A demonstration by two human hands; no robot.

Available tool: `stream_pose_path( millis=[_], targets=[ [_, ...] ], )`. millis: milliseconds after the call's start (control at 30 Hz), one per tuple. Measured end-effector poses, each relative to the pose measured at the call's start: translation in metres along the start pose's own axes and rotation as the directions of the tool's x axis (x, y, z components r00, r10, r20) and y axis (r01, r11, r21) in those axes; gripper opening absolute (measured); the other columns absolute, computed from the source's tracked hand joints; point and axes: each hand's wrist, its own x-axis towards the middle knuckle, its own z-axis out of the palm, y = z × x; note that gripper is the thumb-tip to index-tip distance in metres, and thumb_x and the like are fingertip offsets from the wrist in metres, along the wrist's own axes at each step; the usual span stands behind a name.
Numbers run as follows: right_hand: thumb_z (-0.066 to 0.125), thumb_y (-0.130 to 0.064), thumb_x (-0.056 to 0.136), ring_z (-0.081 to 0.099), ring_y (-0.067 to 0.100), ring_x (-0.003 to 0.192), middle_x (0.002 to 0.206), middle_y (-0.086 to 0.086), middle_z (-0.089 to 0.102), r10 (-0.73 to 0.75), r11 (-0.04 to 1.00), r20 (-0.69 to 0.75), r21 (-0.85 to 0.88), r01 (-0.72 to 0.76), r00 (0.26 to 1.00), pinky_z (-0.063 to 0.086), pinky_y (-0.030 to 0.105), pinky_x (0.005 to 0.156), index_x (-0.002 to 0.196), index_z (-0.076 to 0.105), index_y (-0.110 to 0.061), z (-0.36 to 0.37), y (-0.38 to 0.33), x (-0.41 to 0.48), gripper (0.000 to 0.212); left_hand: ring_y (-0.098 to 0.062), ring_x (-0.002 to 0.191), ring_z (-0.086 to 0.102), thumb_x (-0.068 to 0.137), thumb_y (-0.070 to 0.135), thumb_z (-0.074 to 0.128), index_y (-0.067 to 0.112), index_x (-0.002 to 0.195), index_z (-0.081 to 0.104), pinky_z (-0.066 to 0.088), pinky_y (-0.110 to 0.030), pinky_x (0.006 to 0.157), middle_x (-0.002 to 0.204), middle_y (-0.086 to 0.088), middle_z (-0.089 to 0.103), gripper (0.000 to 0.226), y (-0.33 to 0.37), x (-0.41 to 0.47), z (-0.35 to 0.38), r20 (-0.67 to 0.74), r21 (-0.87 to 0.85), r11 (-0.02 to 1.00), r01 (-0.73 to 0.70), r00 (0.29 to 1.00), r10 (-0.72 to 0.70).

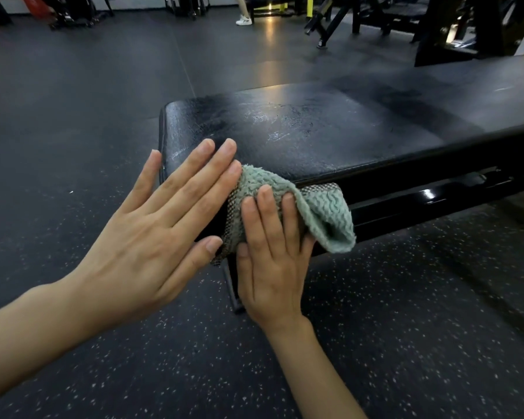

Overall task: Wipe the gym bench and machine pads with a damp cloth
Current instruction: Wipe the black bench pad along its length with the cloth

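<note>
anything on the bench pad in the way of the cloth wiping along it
Nothing visible lies on the bench pad. The right hand presses the green cloth against its near edge; the left hand is flat at the corner, left of the cloth.

Single head-worn wide-angle view, looking forward and down over the hands from close behind them.

The camera sits above and behind both forearms, which enter from the lower edge. The left hand [164,225] and right hand [273,252] fill the middle of the picture at close range. Just beyond the fingertips is the near end of the gym bench [315,131], which runs away to the right of the hands. Far ahead of the hands, the floor [73,101] stretches to machines [436,25] along the top edge.
</note>
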Motion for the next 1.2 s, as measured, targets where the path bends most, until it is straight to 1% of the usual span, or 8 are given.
stream_pose_path(
  millis=[133, 333, 533, 633, 733, 867, 967, 1200],
  targets=[
    [0.021, -0.031, 0.107, 0.000, 0.010, 0.152, 0.163, -0.018, -0.007, -0.015, 0.994, 0.019, -0.105, 0.017, 1.000, -0.001, 0.039, 0.120, 0.157, -0.001, -0.030, -0.011, 0.027, 0.002, 0.055, -0.024, 0.153, 0.008, 0.106, 0.033, 0.021, 0.002, 0.155, 0.015, -0.007, -0.045, 0.123, 0.165, -0.010, 0.011, 0.059, 0.004, 0.003, 0.002, -0.026, 0.034, 0.999, 0.002, 1.000, -0.001],
    [0.016, -0.037, 0.105, -0.004, 0.012, 0.151, 0.162, -0.018, -0.009, 0.057, 0.986, -0.074, -0.155, -0.068, 0.996, 0.002, 0.057, 0.119, 0.156, -0.002, -0.032, -0.029, 0.075, 0.019, 0.055, -0.025, 0.153, 0.014, 0.105, 0.032, 0.021, 0.004, 0.156, 0.019, -0.006, -0.049, 0.122, 0.165, -0.012, 0.016, 0.058, 0.008, 0.010, 0.001, -0.015, 0.128, 0.992, -0.016, 1.000, 0.018],
    [0.021, -0.047, 0.100, 0.014, 0.024, 0.149, 0.154, 0.013, 0.036, 0.139, 0.966, -0.187, -0.190, -0.175, 0.972, 0.004, 0.071, 0.114, 0.146, 0.035, -0.017, -0.051, 0.113, 0.052, 0.056, -0.023, 0.152, 0.015, 0.106, 0.033, 0.018, 0.005, 0.156, 0.019, -0.005, -0.048, 0.122, 0.164, -0.010, 0.017, 0.057, 0.012, 0.017, 0.000, 0.008, 0.157, 0.987, -0.025, 1.000, 0.024],
    [0.024, -0.052, 0.097, 0.020, 0.029, 0.148, 0.152, 0.015, 0.039, 0.127, 0.959, -0.209, -0.225, -0.174, 0.970, 0.000, 0.073, 0.112, 0.144, 0.040, -0.016, -0.060, 0.133, 0.059, 0.061, -0.021, 0.152, 0.014, 0.106, 0.033, 0.018, 0.008, 0.157, 0.018, -0.003, -0.048, 0.122, 0.165, -0.009, 0.017, 0.057, 0.011, 0.017, -0.001, 0.020, 0.144, 0.989, -0.017, 1.000, 0.014],
    [0.032, -0.050, 0.091, 0.012, 0.023, 0.148, 0.154, 0.019, 0.034, 0.221, 0.948, -0.259, -0.170, -0.269, 0.940, -0.001, 0.075, 0.110, 0.145, 0.041, -0.010, -0.066, 0.143, 0.065, 0.068, -0.022, 0.153, 0.014, 0.106, 0.033, 0.018, 0.010, 0.158, 0.016, 0.001, -0.053, 0.122, 0.165, -0.008, 0.017, 0.057, 0.010, 0.015, 0.002, 0.032, 0.133, 0.991, -0.012, 0.999, 0.008],
    [0.036, -0.034, 0.090, 0.011, 0.033, 0.145, 0.151, 0.029, 0.035, 0.252, 0.961, -0.288, -0.037, -0.274, 0.924, 0.010, 0.071, 0.112, 0.140, 0.045, 0.004, -0.059, 0.126, 0.066, 0.064, -0.023, 0.153, 0.012, 0.105, 0.035, 0.019, 0.014, 0.159, 0.012, 0.007, -0.065, 0.119, 0.166, -0.005, 0.014, 0.058, 0.009, 0.014, 0.006, 0.044, 0.105, 0.994, 0.009, 0.999, -0.014],
    [0.038, -0.032, 0.089, 0.013, 0.035, 0.146, 0.149, 0.026, 0.039, 0.272, 0.960, -0.284, 0.018, -0.278, 0.919, 0.014, 0.069, 0.112, 0.137, 0.048, 0.004, -0.051, 0.110, 0.062, 0.061, -0.024, 0.153, 0.012, 0.105, 0.036, 0.020, 0.017, 0.159, 0.010, 0.018, -0.075, 0.110, 0.166, -0.003, 0.012, 0.059, 0.008, 0.012, 0.008, 0.054, 0.054, 0.998, 0.030, 0.998, -0.033],
    [0.026, -0.042, 0.102, 0.010, 0.025, 0.151, 0.154, 0.006, 0.034, 0.202, 0.971, -0.136, 0.160, -0.180, 0.970, 0.020, 0.069, 0.111, 0.143, 0.039, -0.007, -0.028, 0.043, 0.036, 0.056, -0.026, 0.153, 0.011, 0.103, 0.033, 0.024, 0.018, 0.159, 0.008, 0.025, -0.077, 0.105, 0.167, -0.004, 0.010, 0.061, 0.004, 0.012, 0.014, 0.058, 0.036, 0.998, 0.042, 0.997, -0.044]
  ],
)
